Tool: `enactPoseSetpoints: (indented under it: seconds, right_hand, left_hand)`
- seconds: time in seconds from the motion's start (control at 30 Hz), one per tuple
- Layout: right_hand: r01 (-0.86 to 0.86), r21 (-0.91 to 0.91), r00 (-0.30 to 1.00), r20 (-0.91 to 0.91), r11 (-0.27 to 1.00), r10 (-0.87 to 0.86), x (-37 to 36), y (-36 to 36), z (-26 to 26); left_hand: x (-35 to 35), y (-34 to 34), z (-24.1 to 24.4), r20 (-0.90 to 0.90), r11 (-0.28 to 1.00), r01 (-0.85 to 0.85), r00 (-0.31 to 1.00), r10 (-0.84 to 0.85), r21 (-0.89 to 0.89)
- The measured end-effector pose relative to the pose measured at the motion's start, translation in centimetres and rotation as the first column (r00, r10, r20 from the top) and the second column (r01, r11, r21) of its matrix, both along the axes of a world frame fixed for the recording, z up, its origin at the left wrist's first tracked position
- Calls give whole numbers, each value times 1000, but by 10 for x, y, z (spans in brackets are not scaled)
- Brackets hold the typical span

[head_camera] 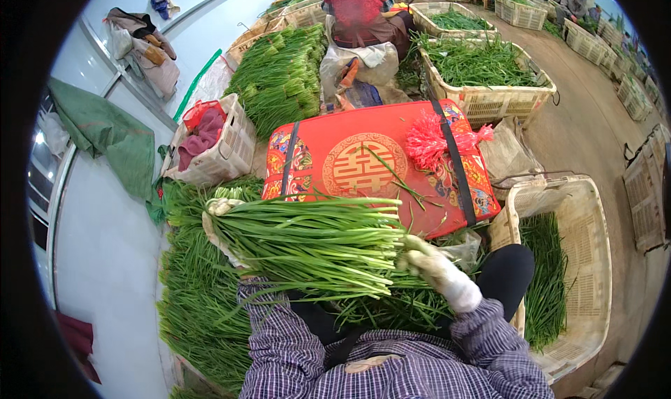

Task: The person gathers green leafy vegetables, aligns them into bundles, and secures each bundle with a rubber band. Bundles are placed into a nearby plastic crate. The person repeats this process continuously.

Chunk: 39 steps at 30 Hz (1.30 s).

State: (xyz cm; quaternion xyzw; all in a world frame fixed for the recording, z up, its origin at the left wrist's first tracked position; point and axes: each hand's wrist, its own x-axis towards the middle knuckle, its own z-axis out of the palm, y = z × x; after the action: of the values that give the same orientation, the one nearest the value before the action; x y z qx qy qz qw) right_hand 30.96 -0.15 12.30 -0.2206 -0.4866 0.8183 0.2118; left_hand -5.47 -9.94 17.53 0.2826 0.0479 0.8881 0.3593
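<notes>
A large loose bunch of green chives (314, 236) lies level in front of me, its pale cut ends towards the right. My left hand (221, 218), in a pale soiled glove, is wrapped around the leafy left end. At the cut ends is my right hand (440, 270), also gloved; its blurred fingers touch or nearly touch the stalks, and I cannot tell whether they pinch any. Just beyond the bunch, a red padded case (361, 121) with black straps and a pink tassel (430, 139) has a few stray leaves on top. More loose leaves (393, 307) cover my lap.
Stacked chives (204, 294) fill the left side. At my right stands a plastic crate (587, 273) partly filled with chives (542, 278). A smaller crate (230, 147) holding cloths is at the upper left. Ahead, a person in red (356, 6) sits beside crates of greens (482, 84).
</notes>
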Motion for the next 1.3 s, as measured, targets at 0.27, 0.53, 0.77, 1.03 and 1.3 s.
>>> enactPoseSetpoints:
  seconds: [0.27,0.53,0.77,1.03,1.3]
  right_hand:
    - [35,32,994,-101,999,-32,-39,-22,-17]
    - [-124,29,988,-85,992,126,-44,-39,-30]
    - [-109,124,993,58,986,102,8,-49,-41]
    - [-132,-289,940,-339,948,28,-18,-56,-49]
    - [-173,-450,895,-444,876,-51,-15,-56,-27]
  left_hand:
    - [41,-15,13,31,981,-91,995,98,-171]
    - [44,-15,15,-55,906,-225,974,220,-359]
    - [14,-45,10,101,865,-241,944,314,-441]
    - [26,-18,0,-53,861,-313,946,320,-401]
    - [29,-22,-6,-74,992,-113,991,109,-55]
